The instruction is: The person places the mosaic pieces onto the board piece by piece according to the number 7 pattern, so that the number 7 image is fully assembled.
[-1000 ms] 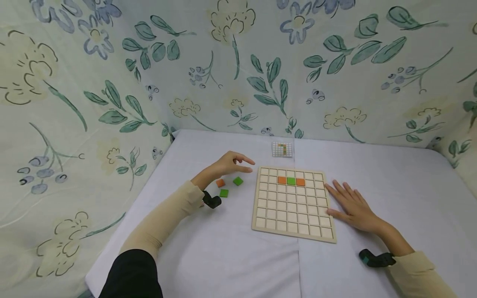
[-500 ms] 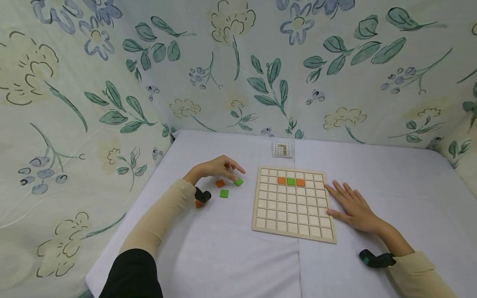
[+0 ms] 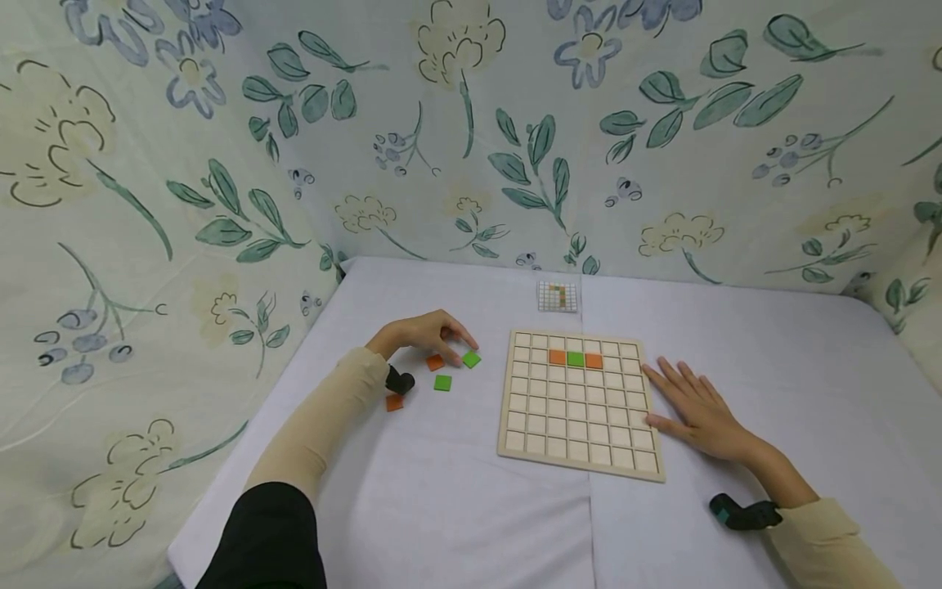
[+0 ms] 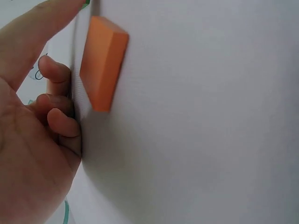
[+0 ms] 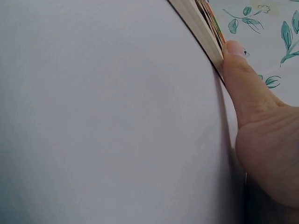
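Observation:
My left hand (image 3: 423, 331) is low over the table at the left, its thumb and index finger pinching the edges of a green square tile (image 3: 472, 359). In the left wrist view an orange tile (image 4: 101, 65) lies close beside the curled other fingers, and only a sliver of green shows past the thumb. My right hand (image 3: 699, 413) rests flat with fingers spread, thumb and index fingertip against the right edge of a wooden grid board (image 3: 504, 409). Set in the board's second row are an orange, a green (image 3: 576, 359) and another orange tile.
Another green tile (image 3: 442, 383) and an orange tile (image 3: 394, 402) lie loose left of the board. Behind the board sits a small card (image 3: 557, 297) printed with a coloured grid pattern. Floral cloth (image 3: 471, 188) hangs along the table's back and left sides.
My left hand has moved left and down from beside the board to the loose green tile, and its thumb and index finger have closed around it. My right hand has stayed still.

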Available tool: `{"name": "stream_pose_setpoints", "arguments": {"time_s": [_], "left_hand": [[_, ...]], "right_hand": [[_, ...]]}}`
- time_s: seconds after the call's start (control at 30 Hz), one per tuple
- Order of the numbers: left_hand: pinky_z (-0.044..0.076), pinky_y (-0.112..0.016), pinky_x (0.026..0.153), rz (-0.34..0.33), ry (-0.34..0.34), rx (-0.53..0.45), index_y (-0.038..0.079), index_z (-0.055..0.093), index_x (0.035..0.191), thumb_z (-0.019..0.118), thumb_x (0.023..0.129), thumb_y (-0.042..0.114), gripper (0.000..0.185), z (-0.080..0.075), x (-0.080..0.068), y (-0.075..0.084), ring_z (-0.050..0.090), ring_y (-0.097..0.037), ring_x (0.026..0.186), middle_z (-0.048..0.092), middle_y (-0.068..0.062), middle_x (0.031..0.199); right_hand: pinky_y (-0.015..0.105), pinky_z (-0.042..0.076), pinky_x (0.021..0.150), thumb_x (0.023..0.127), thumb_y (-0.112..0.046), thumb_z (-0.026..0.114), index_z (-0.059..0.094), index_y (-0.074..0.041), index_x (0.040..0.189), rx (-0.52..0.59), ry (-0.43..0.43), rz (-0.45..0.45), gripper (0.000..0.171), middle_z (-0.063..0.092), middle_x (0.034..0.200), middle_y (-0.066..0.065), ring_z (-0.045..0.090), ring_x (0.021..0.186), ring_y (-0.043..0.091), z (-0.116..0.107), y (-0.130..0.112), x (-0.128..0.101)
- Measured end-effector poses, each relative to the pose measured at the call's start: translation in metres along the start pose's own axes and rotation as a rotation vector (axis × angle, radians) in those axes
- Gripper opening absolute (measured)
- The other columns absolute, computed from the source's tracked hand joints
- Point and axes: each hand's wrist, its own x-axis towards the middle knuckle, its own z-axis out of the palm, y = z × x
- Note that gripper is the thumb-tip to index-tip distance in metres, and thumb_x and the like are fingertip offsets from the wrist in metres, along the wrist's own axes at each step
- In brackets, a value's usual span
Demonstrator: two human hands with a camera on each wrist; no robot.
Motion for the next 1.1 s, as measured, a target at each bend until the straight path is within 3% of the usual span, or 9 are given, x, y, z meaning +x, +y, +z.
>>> {"name": "stream_pose_setpoints", "arguments": {"time_s": [0.17, 0.43, 0.73, 1.1], "left_hand": [[0.027, -0.027, 0.074, -0.026, 0.001, 0.037, 0.016, 0.078, 0.113, 0.086, 0.08, 0.017, 0.033, 0.0022, -0.0003, 0.0031, 0.034, -0.015, 0.084, 0.065, 0.005, 0.103], [0.03, -0.027, 0.079, -0.043, 0.009, 0.046, 0.017, 0.078, 0.113, 0.084, 0.082, 0.016, 0.031, 0.003, -0.001, 0.0041, 0.036, -0.014, 0.09, 0.067, 0.006, 0.112], [0.03, -0.027, 0.075, -0.014, 0.027, 0.059, 0.013, 0.077, 0.113, 0.083, 0.084, 0.015, 0.03, 0.0046, -0.0019, 0.0021, 0.038, -0.015, 0.086, 0.063, 0.001, 0.097], [0.031, -0.026, 0.07, -0.042, 0.07, 0.033, 0.015, 0.076, 0.114, 0.08, 0.086, 0.019, 0.028, 0.0061, -0.0025, 0.001, 0.04, -0.015, 0.078, 0.05, 0.001, 0.082]], "right_hand": [[0.065, -0.007, 0.111, 0.097, -0.036, 0.065, 0.02, -0.014, 0.16, 0.0, 0.002, -0.001, 0.081, 0.012, 0.161, 0.027, 0.0, 0.147, 0.049, 0.0002, 0.0005, -0.0002], [0.065, -0.006, 0.112, 0.096, -0.036, 0.065, 0.021, -0.013, 0.16, -0.007, 0.013, -0.011, 0.081, 0.013, 0.161, 0.027, 0.001, 0.147, 0.05, 0.0014, 0.0004, -0.0004], [0.066, -0.005, 0.111, 0.096, -0.036, 0.065, 0.022, -0.012, 0.16, -0.011, 0.014, -0.009, 0.081, 0.013, 0.161, 0.028, 0.001, 0.146, 0.05, 0.0008, -0.0006, 0.0001], [0.065, -0.005, 0.112, 0.096, -0.036, 0.065, 0.022, -0.012, 0.159, -0.015, 0.016, -0.016, 0.08, 0.013, 0.161, 0.027, 0.002, 0.147, 0.049, 0.0016, 0.0008, 0.0004]]}}
